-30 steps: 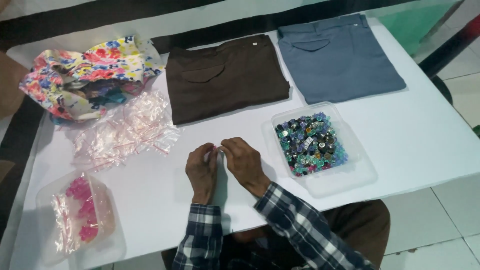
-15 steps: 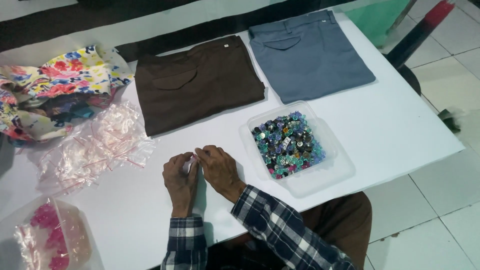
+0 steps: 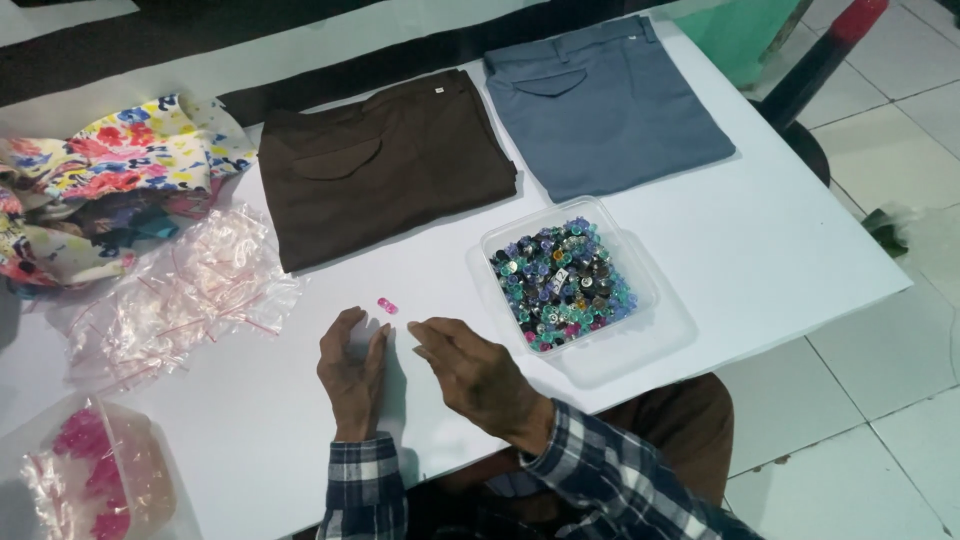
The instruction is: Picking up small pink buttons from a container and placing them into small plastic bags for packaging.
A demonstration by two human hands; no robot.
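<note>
Your left hand (image 3: 352,372) lies on the white table (image 3: 780,250), fingers loosely apart and holding nothing that shows. Your right hand (image 3: 472,372) hovers just beside it, fingers curled loosely, also empty as far as the view tells.

The pink bead (image 3: 387,306) lies on the table just beyond your left fingertips, a little to their right and apart from them. It looks like two small lobes joined, with the long axis running left to right, across the line of your fingers. The left hand is the nearer one; the right index tip points toward it from the near right, somewhat farther off.

To the right of your right hand sits a clear tray (image 3: 640,335) full of mixed beads (image 3: 562,283). To the far left of your left hand lies a heap of clear bags (image 3: 185,295), and at the near left corner a bag of pink pieces (image 3: 95,480). Across the far side lie brown trousers (image 3: 385,165), grey trousers (image 3: 605,105) and a floral cloth (image 3: 110,175).
</note>
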